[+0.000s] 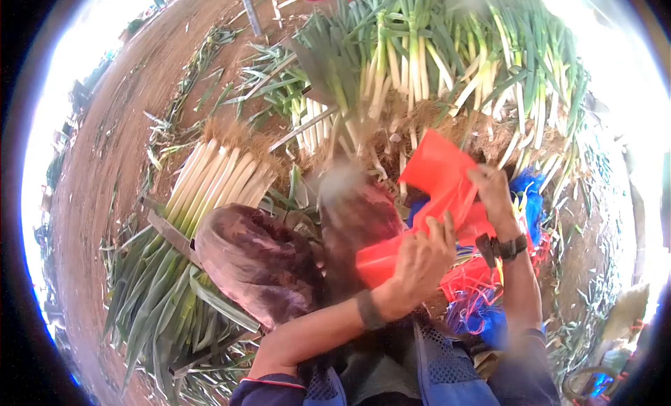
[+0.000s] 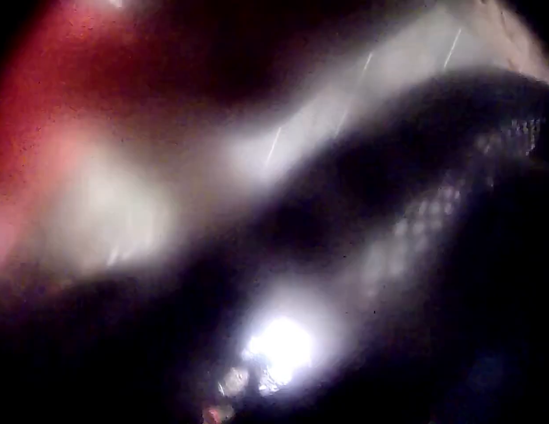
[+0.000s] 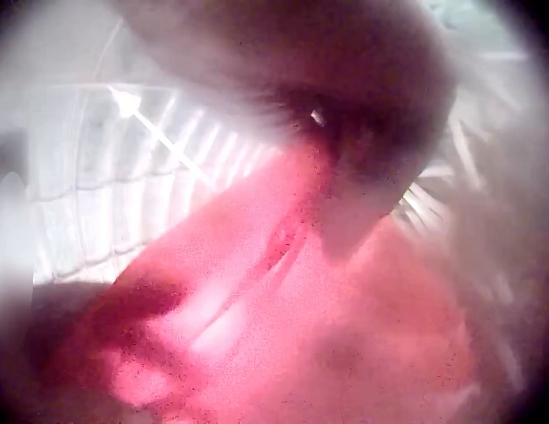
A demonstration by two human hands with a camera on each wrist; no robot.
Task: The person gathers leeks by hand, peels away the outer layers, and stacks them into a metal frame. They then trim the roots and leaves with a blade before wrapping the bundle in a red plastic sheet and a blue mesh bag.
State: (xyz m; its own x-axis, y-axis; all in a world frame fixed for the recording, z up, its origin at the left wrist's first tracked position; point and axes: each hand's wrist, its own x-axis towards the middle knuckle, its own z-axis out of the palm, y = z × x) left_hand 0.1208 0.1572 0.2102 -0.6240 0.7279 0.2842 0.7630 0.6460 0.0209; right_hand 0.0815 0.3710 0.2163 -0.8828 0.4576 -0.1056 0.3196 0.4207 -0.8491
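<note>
A bright red sheet is stretched between both hands above the lap in the head view. My right hand pinches its upper right edge. Lower down, my left hand grips the sheet's lower part with bent fingers. Up close in the right wrist view, fingers of the right hand press on the creased red sheet. The left wrist view is dark and blurred, with a red patch at upper left; the left hand's fingertips cannot be made out there.
Leeks with roots lie in a long pile at the back. A bundle of leeks rests at the left beside a metal bar. Red and blue strings lie under the right forearm. Brown soil spreads at far left.
</note>
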